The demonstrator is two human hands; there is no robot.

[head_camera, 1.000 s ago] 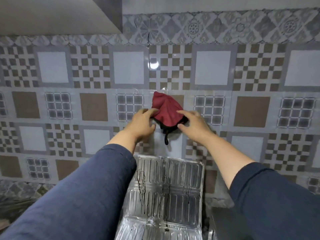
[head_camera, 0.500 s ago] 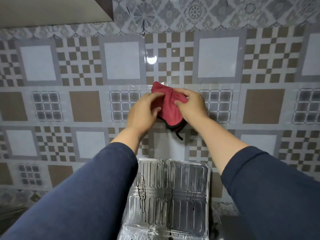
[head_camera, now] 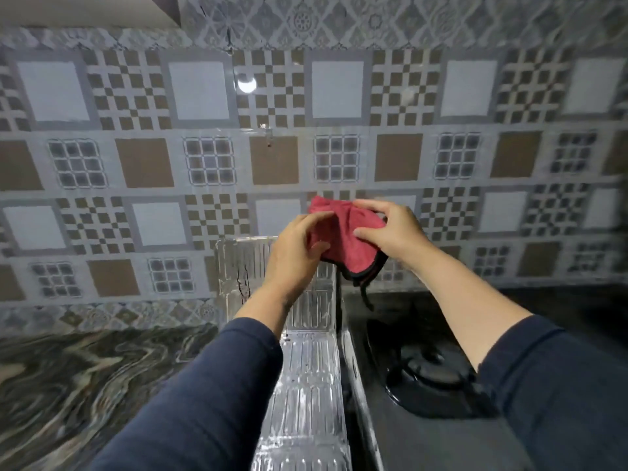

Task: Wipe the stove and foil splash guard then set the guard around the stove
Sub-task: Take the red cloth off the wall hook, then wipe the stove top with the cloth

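A red cloth (head_camera: 343, 234) with a dark edge and a hanging loop is bunched between both hands, above the back left of the stove. My left hand (head_camera: 295, 256) grips its left side and my right hand (head_camera: 390, 232) grips its top right. The silver foil splash guard (head_camera: 306, 362) stands folded below my left forearm, one panel against the wall, dark drip streaks on it. The black stove (head_camera: 421, 379) with its burner grate lies to the right of the guard, partly hidden by my right arm.
The patterned tile wall (head_camera: 142, 161) carries a small clear hook (head_camera: 268, 136) above the guard. A dark marbled countertop (head_camera: 85, 379) spreads to the left of the guard. A cabinet underside (head_camera: 85, 10) shows at the top left.
Both hands took the red cloth off the wall hook and brought it down and to the right. The view has tilted down, so the stove and countertop now show.
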